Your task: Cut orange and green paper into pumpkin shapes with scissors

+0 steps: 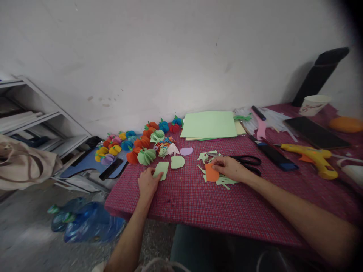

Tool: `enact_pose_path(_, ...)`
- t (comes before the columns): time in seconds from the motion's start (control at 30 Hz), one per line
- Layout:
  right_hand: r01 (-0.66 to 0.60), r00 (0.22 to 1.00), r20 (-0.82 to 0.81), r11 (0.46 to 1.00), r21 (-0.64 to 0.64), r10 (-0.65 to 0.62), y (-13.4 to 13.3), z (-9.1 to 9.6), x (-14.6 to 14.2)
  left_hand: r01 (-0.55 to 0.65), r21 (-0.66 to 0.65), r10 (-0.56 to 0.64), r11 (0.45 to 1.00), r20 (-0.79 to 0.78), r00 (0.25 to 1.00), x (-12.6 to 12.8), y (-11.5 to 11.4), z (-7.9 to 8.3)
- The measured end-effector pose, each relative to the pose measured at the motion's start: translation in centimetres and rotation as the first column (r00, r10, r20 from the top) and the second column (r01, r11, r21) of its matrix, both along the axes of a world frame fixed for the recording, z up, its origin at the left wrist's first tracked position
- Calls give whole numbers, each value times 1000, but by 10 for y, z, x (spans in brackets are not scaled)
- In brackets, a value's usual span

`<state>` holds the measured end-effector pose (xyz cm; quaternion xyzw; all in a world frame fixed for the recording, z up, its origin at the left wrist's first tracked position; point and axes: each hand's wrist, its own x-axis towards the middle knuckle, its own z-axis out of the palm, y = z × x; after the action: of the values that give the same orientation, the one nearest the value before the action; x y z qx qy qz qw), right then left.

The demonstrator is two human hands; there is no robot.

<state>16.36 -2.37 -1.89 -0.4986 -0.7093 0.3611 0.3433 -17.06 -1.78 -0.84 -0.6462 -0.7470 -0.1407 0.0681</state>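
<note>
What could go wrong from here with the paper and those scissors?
The right hand might brush the black scissors, which lie right beside it. The orange paper piece is over green scraps, so some could get dragged along. The light green paper at the left hand may slip if nudged.

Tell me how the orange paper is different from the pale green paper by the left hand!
The orange paper has a curved edge, while the pale green paper has straighter sides. The right hand holds the orange paper over green scraps; the left hand touches the pale green paper on the checked cloth. Both are flat pieces, each in a single plain color.
</note>
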Motion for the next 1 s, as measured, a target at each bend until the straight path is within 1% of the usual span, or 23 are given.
enact_pose_path(0.1, -4, 1000, -8, 1000, 9, 4, 2, -4, 1, 29, 41, -26, 999, -87, 996, 3, -5, -1)
enact_pose_path(0.2, 4, 1000, 8, 1000, 16, -4, 1, -4, 1, 49, 67, -40, 996, -142, 989, 4, -8, -2)
enact_pose_path(0.37, -9, 1000, 28, 1000, 10, 9, -1, 2, 1, 110, 106, -101, 988, -91, 991, 4, -6, -4)
enact_pose_path(0.5, -5, 999, 41, 1000, 15, 4, -1, 3, 1, 112, 160, -104, 981, -55, 993, 4, -5, -4)
enact_pose_path(0.7, -9, 998, 55, 1000, 18, 8, -2, 5, 1, 133, 198, -135, 971, -7, 991, 2, -10, -2)
enact_pose_path(0.83, 1, 1000, 24, 1000, 5, -1, -3, 5, -1, 110, 274, -136, 956, 78, 988, 0, -11, 1)
enact_pose_path(0.9, -3, 999, -52, 1000, -22, 2, -3, 4, -1, 86, 317, -148, 944, 175, 973, -3, -11, 2)
enact_pose_path(1.0, 42, 982, -181, 995, -86, -57, -2, 7, -2, 11, 375, -148, 927, 339, 929, -6, -11, 5)
